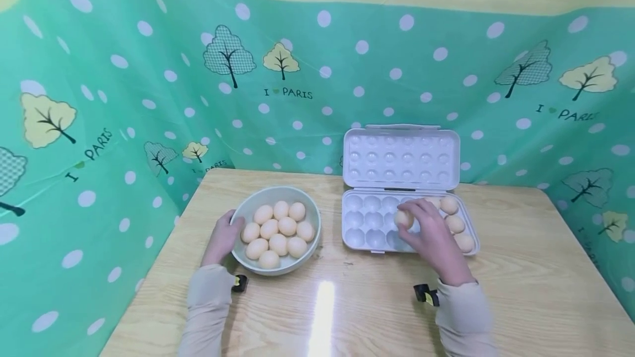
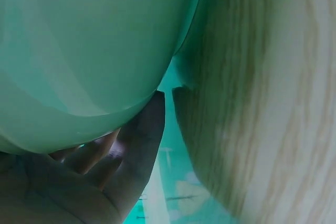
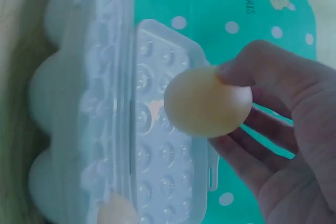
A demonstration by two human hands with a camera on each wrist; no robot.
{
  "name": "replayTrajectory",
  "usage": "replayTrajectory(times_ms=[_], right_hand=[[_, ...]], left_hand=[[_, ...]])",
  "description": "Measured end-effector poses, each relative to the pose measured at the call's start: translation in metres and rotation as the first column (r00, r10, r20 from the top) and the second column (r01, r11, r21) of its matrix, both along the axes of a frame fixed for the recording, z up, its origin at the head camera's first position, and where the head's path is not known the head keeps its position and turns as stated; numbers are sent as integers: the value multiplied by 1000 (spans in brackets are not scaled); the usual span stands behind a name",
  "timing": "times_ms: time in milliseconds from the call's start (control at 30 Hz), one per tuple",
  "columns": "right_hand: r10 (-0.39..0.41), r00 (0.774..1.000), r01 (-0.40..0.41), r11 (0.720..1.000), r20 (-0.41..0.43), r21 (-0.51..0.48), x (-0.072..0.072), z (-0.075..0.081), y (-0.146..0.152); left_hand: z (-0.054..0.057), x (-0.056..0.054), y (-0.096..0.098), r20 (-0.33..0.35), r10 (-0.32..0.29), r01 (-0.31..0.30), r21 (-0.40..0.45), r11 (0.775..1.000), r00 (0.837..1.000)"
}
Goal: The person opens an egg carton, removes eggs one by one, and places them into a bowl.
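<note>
Beige egg [image 1: 404, 219] pinched by right hand [image 1: 432, 237], carton [image 1: 354, 220] partly hidden, left hand [image 1: 222, 239] apparently gripping bowl [image 1: 249, 212], cloth [image 1: 278, 139] behind

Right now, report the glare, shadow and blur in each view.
Head: a bright glare streak lies on the table; left wrist: the left hand is in deep shadow against the bowl, wood grain looks soft; right wrist: small highlights dot the open lid, picture slightly hazy.
</note>
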State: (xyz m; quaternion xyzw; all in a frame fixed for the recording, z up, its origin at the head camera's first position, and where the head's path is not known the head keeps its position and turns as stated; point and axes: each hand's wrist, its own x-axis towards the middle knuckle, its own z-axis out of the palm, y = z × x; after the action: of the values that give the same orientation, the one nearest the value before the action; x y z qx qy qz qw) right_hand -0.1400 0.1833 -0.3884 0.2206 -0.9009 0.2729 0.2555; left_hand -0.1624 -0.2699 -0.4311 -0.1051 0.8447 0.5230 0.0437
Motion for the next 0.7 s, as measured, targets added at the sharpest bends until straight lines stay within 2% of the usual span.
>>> replayTrajectory(times_ms=[133,333,500,700], right_hand=[[9,1000,-8,998,22,-60,-1,8,-10],[43,998,-37,992,41,-122,-6,15,-33],[83,996,-82,989,10,-120,-8,16,-54],[158,986,-163,971,-42,-172,-11,18,-78]], left_hand=[[0,0,2,10,-12,12,11,1000,1000],[-1,-2,3,-8,6,-6,20,1000,1000],[0,-3,0,-5,3,-3,8,1000,1000],[1,-1,-2,-8,0,0,0,1000,1000]])
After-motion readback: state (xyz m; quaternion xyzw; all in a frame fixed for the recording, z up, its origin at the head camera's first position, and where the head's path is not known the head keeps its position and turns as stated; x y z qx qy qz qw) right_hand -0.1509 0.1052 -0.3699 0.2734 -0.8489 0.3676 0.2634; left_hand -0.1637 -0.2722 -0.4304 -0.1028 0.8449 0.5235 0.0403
